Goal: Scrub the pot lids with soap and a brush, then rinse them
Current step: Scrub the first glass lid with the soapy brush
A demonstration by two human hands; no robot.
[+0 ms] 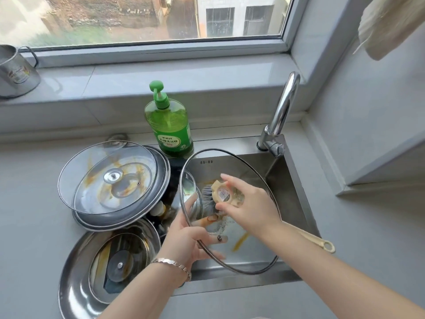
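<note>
The glass lid (250, 247) is held tilted over the sink (287, 180), with the left hand (186, 236) clamped on its near-left rim and fingers showing through the glass. The right hand (248, 203) grips the head of the brush (224, 193), bristles against the lid's middle and the handle trailing toward the near right under the forearm. Orange streaks lie just nearer than the bristles, so the next strokes probably pull toward the person.
</note>
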